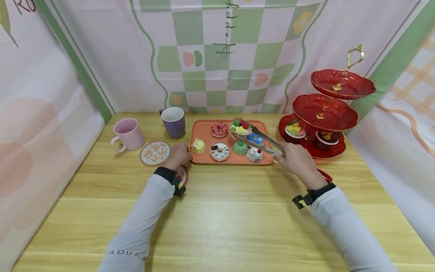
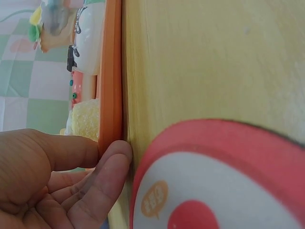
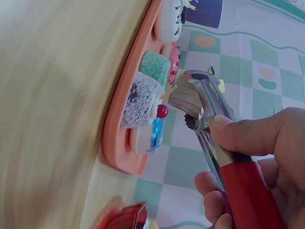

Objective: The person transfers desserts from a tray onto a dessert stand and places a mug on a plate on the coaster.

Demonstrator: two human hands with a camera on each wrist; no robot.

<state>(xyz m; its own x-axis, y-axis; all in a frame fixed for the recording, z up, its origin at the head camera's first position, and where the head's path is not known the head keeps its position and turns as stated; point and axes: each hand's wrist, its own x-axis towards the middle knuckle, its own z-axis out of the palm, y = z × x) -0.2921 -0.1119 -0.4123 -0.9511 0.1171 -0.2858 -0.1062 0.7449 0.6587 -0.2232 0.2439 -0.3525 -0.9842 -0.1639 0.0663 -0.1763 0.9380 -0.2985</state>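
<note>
My left hand (image 1: 178, 155) pinches the near left corner of an orange tray (image 2: 110, 71) between thumb and fingers. In my right hand (image 1: 295, 160) is a pair of metal tongs (image 1: 261, 146) with a red grip (image 3: 250, 195). Between the tong tips hangs a fruit tart (image 1: 240, 130) with green, red and yellow toppings, over the tray's back right part. Below and around it on the tray are a pink doughnut (image 1: 219, 129), a white doughnut (image 1: 219, 152), a green cake (image 1: 240, 148), a blue doughnut (image 1: 255, 139), a cherry-topped white cake (image 1: 255, 155) and a yellow cake (image 1: 198, 146).
A red three-tier stand (image 1: 326, 111) rises at the right, with two cupcakes on its bottom tier. At the left stand a pink mug (image 1: 129, 135) and a purple mug (image 1: 174, 122). A round coaster (image 1: 155, 153) and a red-rimmed coaster (image 2: 176, 191) lie near my left hand.
</note>
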